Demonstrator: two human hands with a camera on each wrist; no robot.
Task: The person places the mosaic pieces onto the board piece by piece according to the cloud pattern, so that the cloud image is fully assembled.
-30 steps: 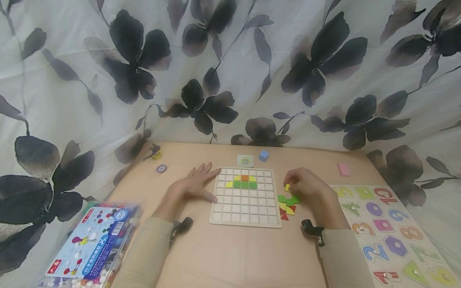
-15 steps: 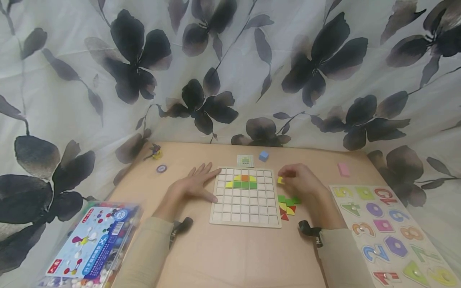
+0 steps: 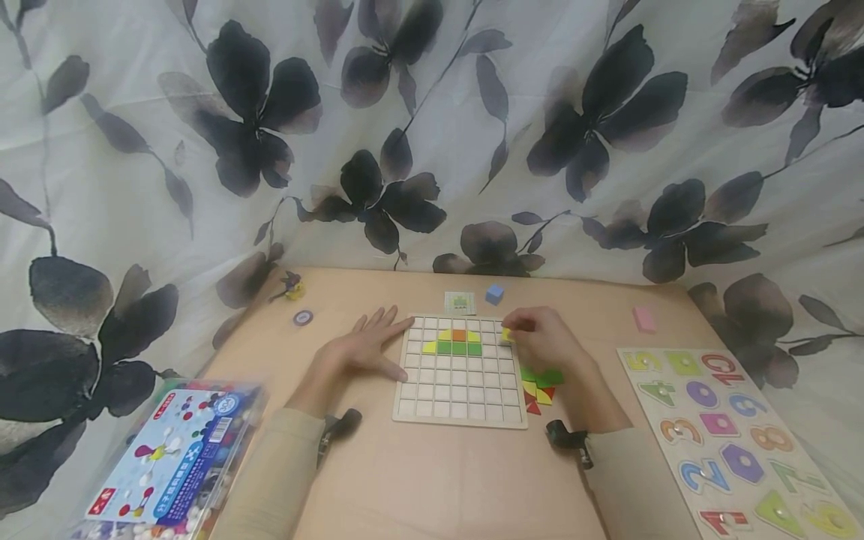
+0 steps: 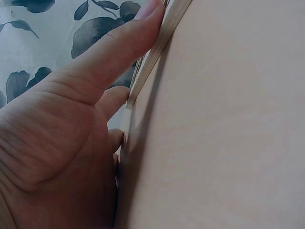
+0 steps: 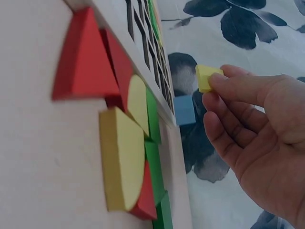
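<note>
A yellow piece [image 5: 204, 78] is pinched between thumb and forefinger in the grip of the right hand [image 3: 550, 337]; in the head view it is seen against the rightmost column of the gridded board [image 3: 448, 392], and by the right wrist view it is raised clear of the surface. Only part of its face is covered by the thumb, presumably so that its outline can be seen and lined up. In the left hand [image 3: 361, 345] the grip is released: the fingers are spread and nothing is grasped, but the board's left edge is touched by the thumb and, at the far corner, by the forefinger, probably so that the board is steadied. On the board, three green squares [image 3: 459, 347] are set in a row with another yellow piece [image 3: 430, 346] at their left end, and above them an orange square [image 3: 459, 334] is flanked by two yellow pieces [image 3: 473, 335]. The loose pieces [image 3: 538, 394] are gathered just beside the right edge, seemingly so that they can be reached easily by the right hand. The patterned card [image 3: 460, 301] is laid on the counter [image 3: 439, 487] just beyond the board, perhaps so that it is left uncovered by either hand.
</note>
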